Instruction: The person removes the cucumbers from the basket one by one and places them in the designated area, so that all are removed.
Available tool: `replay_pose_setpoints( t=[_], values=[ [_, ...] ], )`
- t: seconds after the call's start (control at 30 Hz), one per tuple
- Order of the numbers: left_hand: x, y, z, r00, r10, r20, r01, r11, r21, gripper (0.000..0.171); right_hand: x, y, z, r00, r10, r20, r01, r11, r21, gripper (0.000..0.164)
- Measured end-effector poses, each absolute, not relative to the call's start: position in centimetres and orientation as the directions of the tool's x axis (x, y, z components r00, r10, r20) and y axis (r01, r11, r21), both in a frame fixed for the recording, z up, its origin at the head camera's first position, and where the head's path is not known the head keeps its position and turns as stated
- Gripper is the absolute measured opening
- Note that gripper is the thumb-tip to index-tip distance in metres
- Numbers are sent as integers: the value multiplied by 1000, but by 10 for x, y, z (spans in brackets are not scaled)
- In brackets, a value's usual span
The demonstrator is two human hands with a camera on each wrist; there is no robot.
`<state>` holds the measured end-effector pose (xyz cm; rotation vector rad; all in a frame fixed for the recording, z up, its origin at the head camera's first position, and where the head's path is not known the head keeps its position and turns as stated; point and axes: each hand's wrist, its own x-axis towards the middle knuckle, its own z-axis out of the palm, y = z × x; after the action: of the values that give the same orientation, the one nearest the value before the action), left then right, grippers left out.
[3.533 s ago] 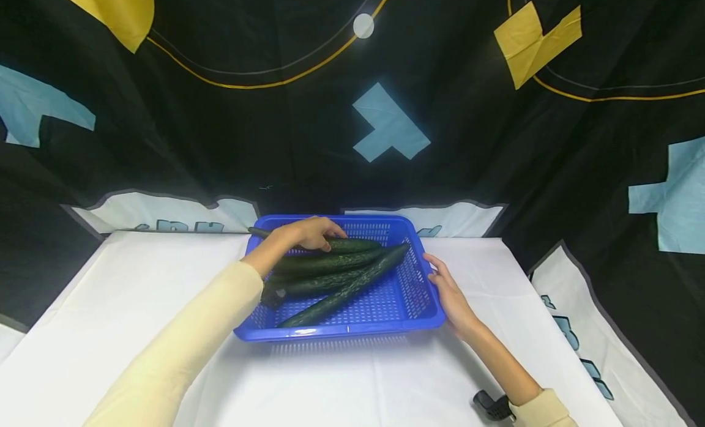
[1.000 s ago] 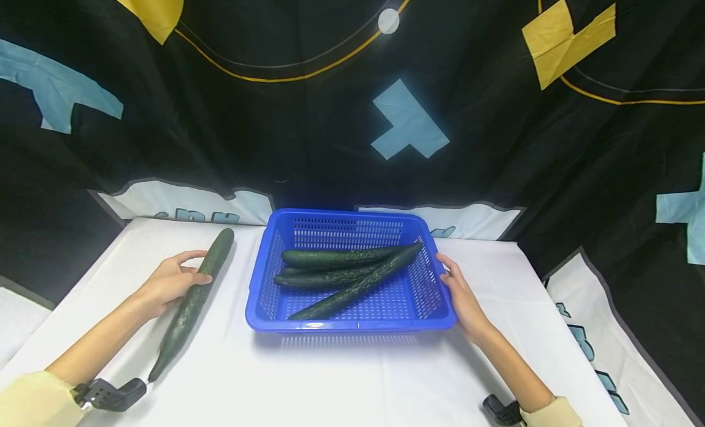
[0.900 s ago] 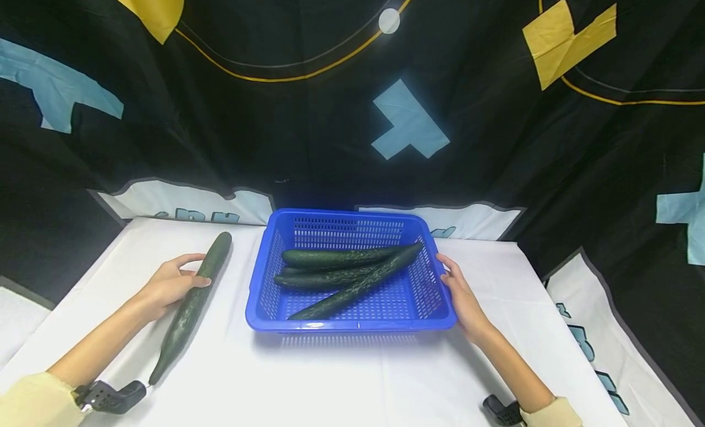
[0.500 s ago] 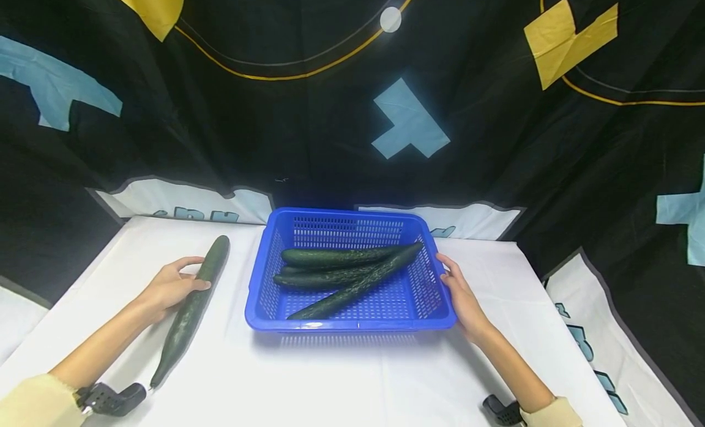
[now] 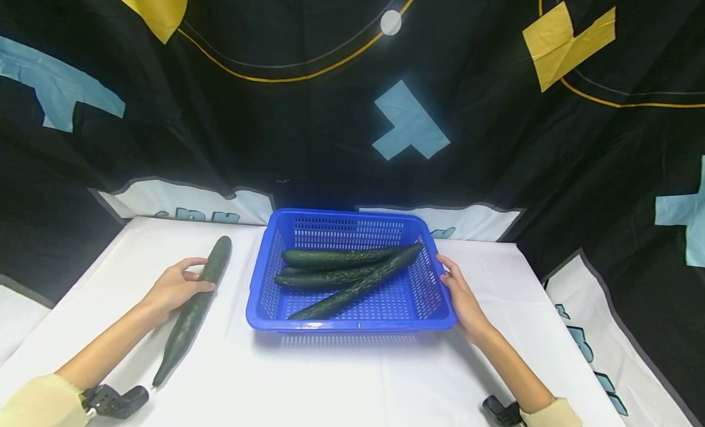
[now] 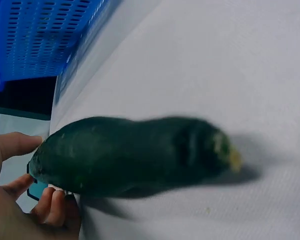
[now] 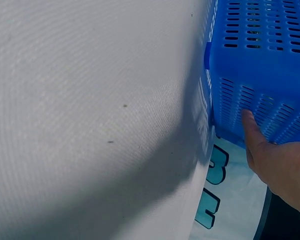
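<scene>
On the white table to the left of the basket lies a long dark green cucumber (image 5: 193, 320), its far end angled to the right. My left hand (image 5: 173, 287) holds it from the left, thumb on the near side and fingers on the far side. The left wrist view shows this cucumber (image 6: 135, 155) large, tip towards the camera, between thumb and fingers. Several more cucumbers (image 5: 352, 286) lie in the blue plastic basket (image 5: 352, 325). My right hand (image 5: 462, 304) touches the basket's right side; in the right wrist view a straight finger (image 7: 252, 130) rests on the slotted wall.
A white cloth (image 5: 319, 378) covers the table. Behind it hangs a dark curtain (image 5: 308, 145) with blue and yellow shapes. Black wrist cameras sit at both wrists, the left camera (image 5: 118, 402) close to the cucumber's near tip.
My left hand has gone from inside the basket out to the left, bringing a cucumber onto the table. During the last second it shifted only slightly. The right hand has stayed at the basket.
</scene>
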<state>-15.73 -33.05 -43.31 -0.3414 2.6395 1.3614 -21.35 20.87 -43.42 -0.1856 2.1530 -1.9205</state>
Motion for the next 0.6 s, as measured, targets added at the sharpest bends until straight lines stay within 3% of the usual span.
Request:
replay_pose_setpoints(
  t=[0.3, 0.6],
  values=[
    [-161, -332, -411, -978, -143, -152, -207, 560, 802, 72, -214, 209, -434, -961, -253, -116, 86, 125, -988, 51],
    [-179, -300, -367, -996, -56, -66, -85, 528, 845, 65, -214, 208, -433, -960, -256, -113, 83, 125, -989, 51]
  ],
)
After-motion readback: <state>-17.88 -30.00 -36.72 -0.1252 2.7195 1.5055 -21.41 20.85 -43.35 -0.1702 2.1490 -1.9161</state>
